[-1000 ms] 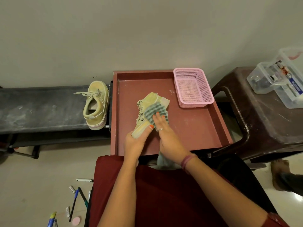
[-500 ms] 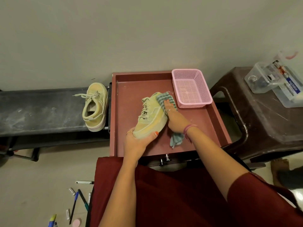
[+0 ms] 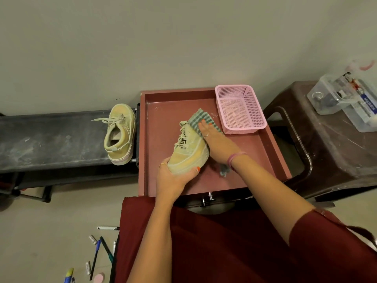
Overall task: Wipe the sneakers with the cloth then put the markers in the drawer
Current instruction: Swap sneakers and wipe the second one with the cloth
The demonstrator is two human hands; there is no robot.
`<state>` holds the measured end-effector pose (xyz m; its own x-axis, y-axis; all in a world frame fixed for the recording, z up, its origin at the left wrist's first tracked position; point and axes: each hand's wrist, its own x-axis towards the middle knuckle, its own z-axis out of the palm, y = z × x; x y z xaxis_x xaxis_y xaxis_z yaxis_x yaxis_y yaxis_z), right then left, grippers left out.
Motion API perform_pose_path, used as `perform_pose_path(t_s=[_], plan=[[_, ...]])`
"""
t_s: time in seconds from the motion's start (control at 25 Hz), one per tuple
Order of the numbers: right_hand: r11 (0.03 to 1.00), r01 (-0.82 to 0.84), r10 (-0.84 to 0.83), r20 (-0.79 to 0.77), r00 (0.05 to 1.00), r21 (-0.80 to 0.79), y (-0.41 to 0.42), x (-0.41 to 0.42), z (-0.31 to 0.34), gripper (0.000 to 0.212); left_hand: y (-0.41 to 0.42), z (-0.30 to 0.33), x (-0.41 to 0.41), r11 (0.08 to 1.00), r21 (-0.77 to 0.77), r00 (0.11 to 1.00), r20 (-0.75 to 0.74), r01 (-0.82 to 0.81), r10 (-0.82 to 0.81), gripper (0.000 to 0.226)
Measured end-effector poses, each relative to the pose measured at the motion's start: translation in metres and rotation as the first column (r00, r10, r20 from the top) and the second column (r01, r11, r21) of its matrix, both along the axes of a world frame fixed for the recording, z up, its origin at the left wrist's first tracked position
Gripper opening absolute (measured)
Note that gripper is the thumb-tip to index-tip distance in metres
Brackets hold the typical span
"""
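- Left hand (image 3: pixel 173 178) cups the toe of the sneaker (image 3: pixel 188 148), thumb curled over the front edge, tilting the shoe on the red tray (image 3: pixel 273 152).
- Right hand (image 3: pixel 219 142) presses the checked cloth (image 3: pixel 201 121) against the shoe's heel end and outer side, fingers fairly straight over the fabric; a loose tail of cloth hangs below the wrist.
- Since a second ago the cloth has slid from the laces and top to the far heel, and the shoe has been turned more on its side, so the wipe seems to be moving round this shoe's flank.
- Second sneaker (image 3: pixel 119 133) lies on the dark bench (image 3: pixel 51 139), just left of the tray, untouched in these views.
- Markers (image 3: pixel 102 252) lie scattered on the floor at lower left, so that step is not yet begun.
- Pink basket (image 3: pixel 240 109) sits in the tray's far right corner, just beside the cloth.
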<state>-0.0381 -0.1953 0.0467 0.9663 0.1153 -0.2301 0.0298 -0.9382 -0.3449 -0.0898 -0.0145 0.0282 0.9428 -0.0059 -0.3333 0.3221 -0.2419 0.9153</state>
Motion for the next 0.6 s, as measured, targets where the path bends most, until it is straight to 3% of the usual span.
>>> perform_pose_path(t_s=[0.08,0.16,0.44,0.6], plan=[[0.990,0.127,-0.124,-0.060,0.991,0.062,-0.006,0.018,0.003,0.072,0.000,0.000,-0.001,1.000,0.019,1.000,0.006,0.013,-0.013,0.067],[0.985,0.151,-0.146,-0.065,0.987,0.088,-0.001,0.020,0.004,0.073,0.000,0.001,-0.002,1.000,0.021,1.000,0.003,0.008,-0.008,0.066],[0.981,-0.183,0.175,0.121,0.977,0.058,0.006,-0.025,-0.006,0.086,0.001,0.002,0.002,1.000,0.014,1.000,-0.004,0.007,-0.007,0.059],[0.969,-0.161,0.140,0.119,0.983,0.185,-0.022,-0.015,-0.022,0.084,0.002,0.000,0.002,1.000,-0.007,0.999,-0.026,-0.028,0.028,0.065]])
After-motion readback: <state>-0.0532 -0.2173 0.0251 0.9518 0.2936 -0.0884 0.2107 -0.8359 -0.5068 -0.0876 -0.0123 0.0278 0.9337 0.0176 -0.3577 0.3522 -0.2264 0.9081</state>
